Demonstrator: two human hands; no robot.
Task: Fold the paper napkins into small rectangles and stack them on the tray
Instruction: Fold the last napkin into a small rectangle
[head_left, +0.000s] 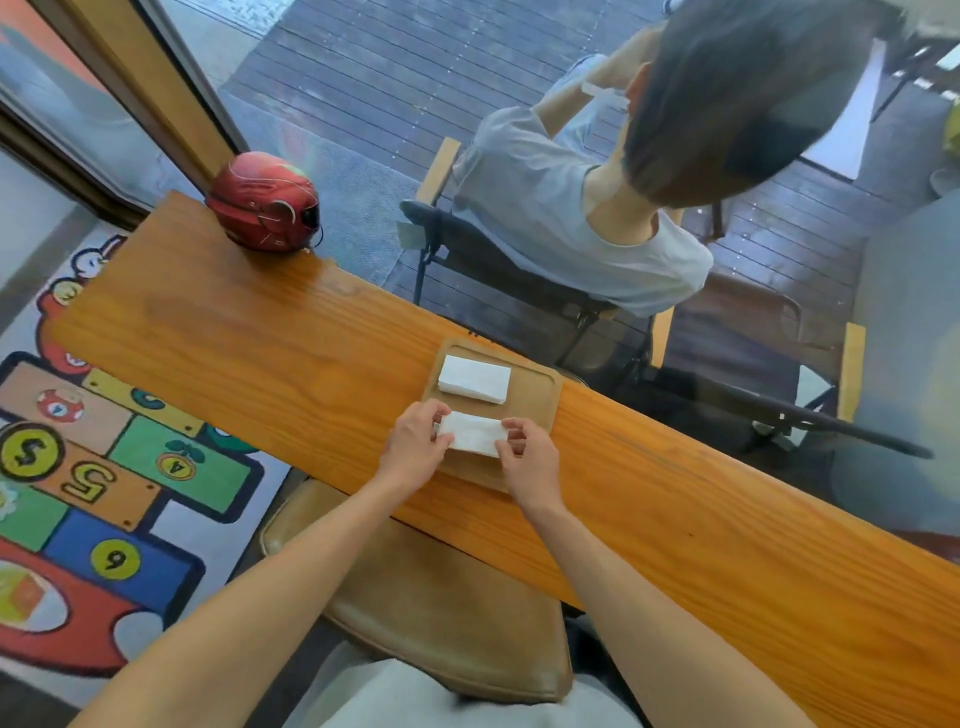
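Observation:
A wooden tray (537, 397) lies on the long wooden counter (234, 332). On its far half rests a stack of white folded napkins (474, 378). Over the near half I hold a white napkin (472, 434), folded into a small rectangle. My left hand (415, 441) pinches its left end and my right hand (524, 454) pinches its right end. The napkin sits low on the tray; whether it touches the tray I cannot tell.
A red helmet (265, 202) stands at the far left end of the counter. Beyond the glass a person in a pale shirt (566, 208) sits on a chair. A tan stool (436, 603) is under me, a colourful numbered rug (104, 467) to the left.

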